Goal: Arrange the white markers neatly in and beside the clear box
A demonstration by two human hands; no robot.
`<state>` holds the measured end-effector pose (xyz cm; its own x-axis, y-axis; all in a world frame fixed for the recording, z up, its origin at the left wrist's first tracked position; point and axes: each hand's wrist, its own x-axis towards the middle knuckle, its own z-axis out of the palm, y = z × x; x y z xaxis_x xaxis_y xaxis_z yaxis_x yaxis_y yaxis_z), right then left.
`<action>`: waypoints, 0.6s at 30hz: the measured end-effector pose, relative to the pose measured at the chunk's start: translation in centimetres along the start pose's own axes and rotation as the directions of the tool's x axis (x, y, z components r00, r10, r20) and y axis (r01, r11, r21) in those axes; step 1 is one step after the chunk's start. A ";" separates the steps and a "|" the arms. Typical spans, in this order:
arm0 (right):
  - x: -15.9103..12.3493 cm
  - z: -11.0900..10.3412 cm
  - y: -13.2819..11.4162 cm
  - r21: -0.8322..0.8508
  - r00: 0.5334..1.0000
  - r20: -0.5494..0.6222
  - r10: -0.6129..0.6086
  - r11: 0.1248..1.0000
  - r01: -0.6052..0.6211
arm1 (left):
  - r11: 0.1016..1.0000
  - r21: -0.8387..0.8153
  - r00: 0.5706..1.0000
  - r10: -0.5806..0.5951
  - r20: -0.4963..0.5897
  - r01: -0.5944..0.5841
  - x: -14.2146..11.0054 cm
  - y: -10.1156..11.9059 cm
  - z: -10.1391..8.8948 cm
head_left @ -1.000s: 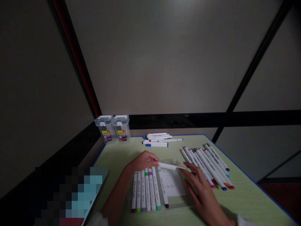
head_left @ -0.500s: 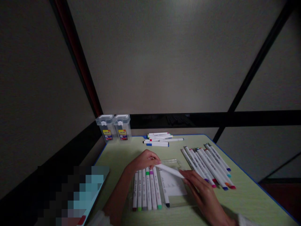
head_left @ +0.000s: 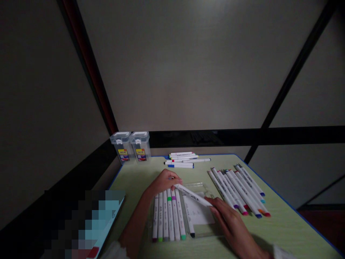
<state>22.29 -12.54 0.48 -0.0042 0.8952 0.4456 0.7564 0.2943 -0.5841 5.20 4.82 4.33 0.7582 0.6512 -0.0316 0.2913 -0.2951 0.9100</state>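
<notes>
A white marker [head_left: 192,194] with dark lettering is held aslant above a clear plastic case [head_left: 206,235]. My left hand [head_left: 165,182] pinches its far left end, fingers curled. The near right end sits between the thumb and fingers of my right hand [head_left: 232,222]. Beneath my left hand, several capped markers [head_left: 167,219] lie side by side in the case's left part. One black-ended marker [head_left: 189,217] lies at the left of the other part, beside a white paper sheet [head_left: 201,212].
To the right lies a spread of white markers [head_left: 238,190] with coloured ends. A smaller pile of markers [head_left: 183,158] is at the table's back edge. Two clear lidded boxes [head_left: 140,147] stand at the back left. A blurred light-blue object [head_left: 99,219] is at left.
The held marker has been rolled, so its printed lettering now faces me. My left hand has shifted slightly left and up with its end; my right hand has moved little.
</notes>
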 end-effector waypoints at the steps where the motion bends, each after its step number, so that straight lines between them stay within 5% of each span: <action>1: 0.0 0.0 0.0 0.000 1.000 -0.003 0.003 1.000 -0.003 | 1.000 -0.006 1.000 -0.008 -0.008 0.008 0.0 0.0 0.0; 12: 0.4 -0.1 -0.5 0.168 0.987 -0.056 0.153 0.976 -0.142 | 0.991 -0.120 0.997 -0.061 -0.045 0.055 0.3 -0.3 0.0; 18: 0.9 -0.2 0.3 0.529 0.871 -0.264 0.414 0.817 -0.228 | 0.987 -0.136 0.992 -0.072 0.106 0.086 -0.2 0.4 0.1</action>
<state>22.64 -11.68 0.86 0.4818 0.8136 0.3254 0.2728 0.2136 -0.9380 5.16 4.49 4.66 0.7930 0.5927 -0.1410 0.2739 -0.1401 0.9515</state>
